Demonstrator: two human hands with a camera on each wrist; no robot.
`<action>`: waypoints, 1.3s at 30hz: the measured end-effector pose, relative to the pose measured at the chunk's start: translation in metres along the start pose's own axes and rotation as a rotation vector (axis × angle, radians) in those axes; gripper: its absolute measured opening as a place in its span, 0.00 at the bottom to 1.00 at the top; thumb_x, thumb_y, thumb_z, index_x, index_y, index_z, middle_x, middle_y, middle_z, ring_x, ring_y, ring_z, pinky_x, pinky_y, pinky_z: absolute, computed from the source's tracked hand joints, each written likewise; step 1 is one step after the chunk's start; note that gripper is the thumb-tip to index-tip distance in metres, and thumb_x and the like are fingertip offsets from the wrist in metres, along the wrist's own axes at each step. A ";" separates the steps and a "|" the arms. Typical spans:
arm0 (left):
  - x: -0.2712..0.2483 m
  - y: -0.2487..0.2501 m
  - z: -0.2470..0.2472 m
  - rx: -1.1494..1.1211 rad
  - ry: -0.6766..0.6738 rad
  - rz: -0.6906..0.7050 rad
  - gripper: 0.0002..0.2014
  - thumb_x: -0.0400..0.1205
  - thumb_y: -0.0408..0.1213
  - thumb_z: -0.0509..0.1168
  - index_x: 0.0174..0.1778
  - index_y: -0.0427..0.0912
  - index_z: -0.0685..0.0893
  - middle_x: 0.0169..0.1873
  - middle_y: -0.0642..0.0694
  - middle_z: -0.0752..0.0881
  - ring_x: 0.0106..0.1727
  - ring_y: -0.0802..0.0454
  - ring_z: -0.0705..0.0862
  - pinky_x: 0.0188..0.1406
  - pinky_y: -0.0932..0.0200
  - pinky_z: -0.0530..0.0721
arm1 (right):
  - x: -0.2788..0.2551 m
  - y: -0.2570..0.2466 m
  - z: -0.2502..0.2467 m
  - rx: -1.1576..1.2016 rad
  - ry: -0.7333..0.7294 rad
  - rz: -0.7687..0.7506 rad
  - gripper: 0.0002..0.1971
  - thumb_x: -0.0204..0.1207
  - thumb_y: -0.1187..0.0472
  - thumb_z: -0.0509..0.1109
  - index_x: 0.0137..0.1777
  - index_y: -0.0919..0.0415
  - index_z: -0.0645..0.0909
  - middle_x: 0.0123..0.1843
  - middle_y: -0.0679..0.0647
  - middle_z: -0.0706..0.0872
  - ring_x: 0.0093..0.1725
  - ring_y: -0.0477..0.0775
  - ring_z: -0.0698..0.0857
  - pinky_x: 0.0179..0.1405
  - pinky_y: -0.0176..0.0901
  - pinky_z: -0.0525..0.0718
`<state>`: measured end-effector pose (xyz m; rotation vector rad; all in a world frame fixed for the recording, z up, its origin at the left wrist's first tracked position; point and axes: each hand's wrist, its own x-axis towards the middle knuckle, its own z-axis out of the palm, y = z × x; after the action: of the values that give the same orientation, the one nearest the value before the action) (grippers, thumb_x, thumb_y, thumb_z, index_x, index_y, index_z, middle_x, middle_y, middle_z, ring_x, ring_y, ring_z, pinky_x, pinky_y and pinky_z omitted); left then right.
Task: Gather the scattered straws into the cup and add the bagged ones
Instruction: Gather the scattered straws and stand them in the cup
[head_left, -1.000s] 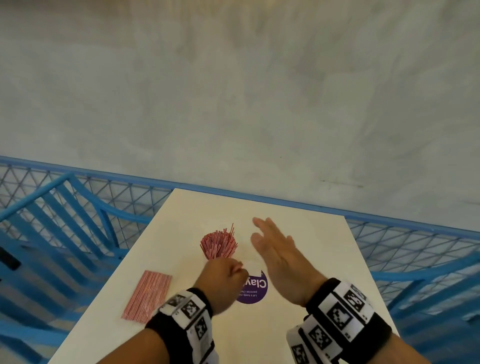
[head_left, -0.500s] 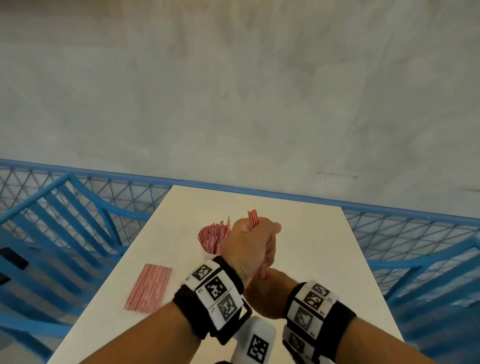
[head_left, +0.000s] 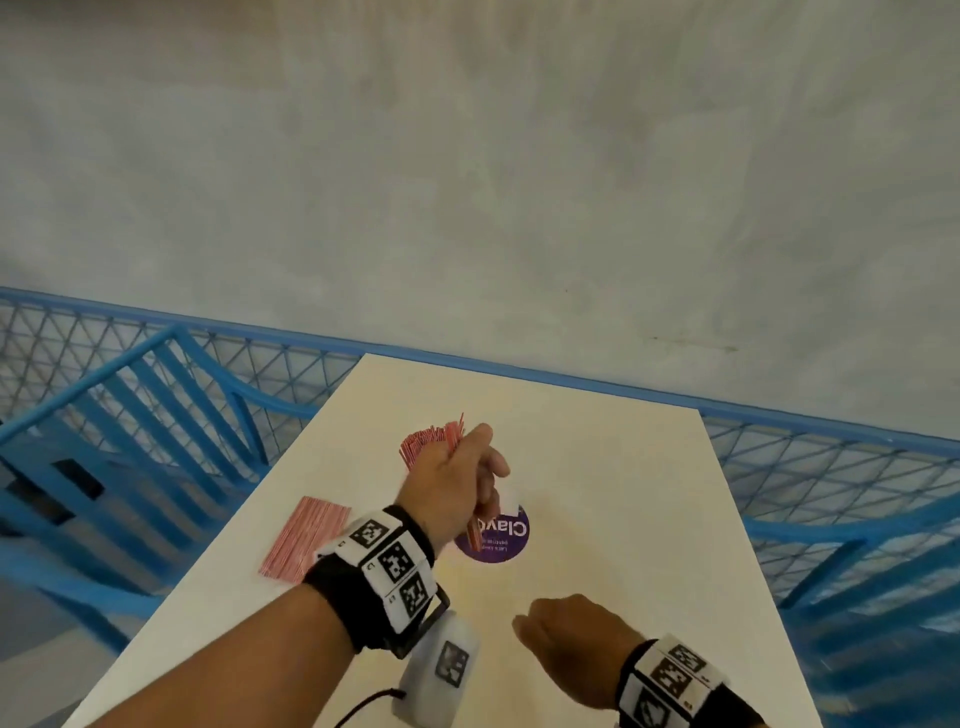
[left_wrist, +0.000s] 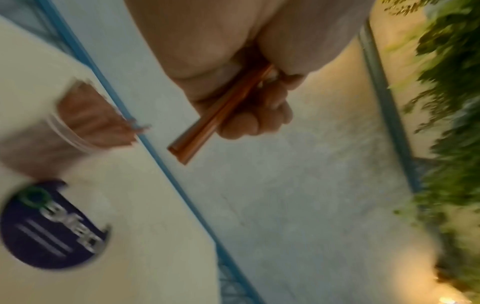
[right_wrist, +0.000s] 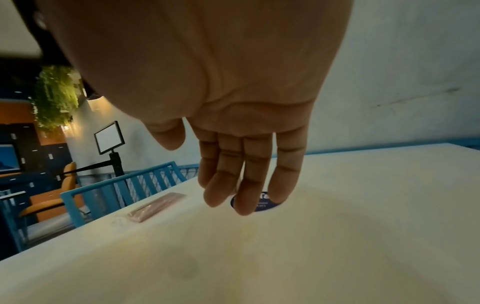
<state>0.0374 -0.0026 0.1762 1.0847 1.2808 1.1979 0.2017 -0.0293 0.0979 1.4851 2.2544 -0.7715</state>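
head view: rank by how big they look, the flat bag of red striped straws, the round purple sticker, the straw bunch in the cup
1. Flat bag of red striped straws
2. Round purple sticker, partly hidden by the left hand
3. Straw bunch in the cup, mostly hidden; lower two unsure.

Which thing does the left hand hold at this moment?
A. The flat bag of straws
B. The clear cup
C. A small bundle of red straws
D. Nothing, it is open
C: the left hand has its fingers curled round a small bundle of red straws, while the bag of straws lies untouched on the table.
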 end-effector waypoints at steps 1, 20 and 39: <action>0.008 -0.007 -0.010 0.025 0.062 0.011 0.25 0.87 0.48 0.54 0.33 0.36 0.84 0.22 0.43 0.79 0.26 0.47 0.79 0.33 0.54 0.80 | 0.001 0.005 0.005 0.051 0.013 0.023 0.25 0.82 0.40 0.42 0.50 0.56 0.74 0.55 0.58 0.82 0.50 0.58 0.78 0.56 0.53 0.77; 0.203 -0.069 -0.084 0.436 -0.005 0.058 0.25 0.85 0.59 0.49 0.62 0.50 0.85 0.63 0.48 0.84 0.65 0.49 0.79 0.62 0.59 0.69 | 0.049 -0.020 0.020 0.497 0.196 0.192 0.19 0.81 0.39 0.55 0.32 0.48 0.69 0.33 0.50 0.81 0.36 0.43 0.79 0.47 0.40 0.80; 0.182 -0.099 -0.090 1.320 -0.462 0.146 0.36 0.85 0.61 0.39 0.84 0.42 0.47 0.85 0.46 0.47 0.85 0.49 0.45 0.83 0.42 0.44 | 0.097 -0.044 0.011 0.443 0.239 0.197 0.21 0.75 0.33 0.48 0.32 0.45 0.67 0.33 0.46 0.79 0.34 0.45 0.77 0.37 0.34 0.74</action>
<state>-0.0614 0.1625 0.0580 2.2324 1.5935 -0.0132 0.1227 0.0224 0.0474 2.0635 2.1420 -1.1352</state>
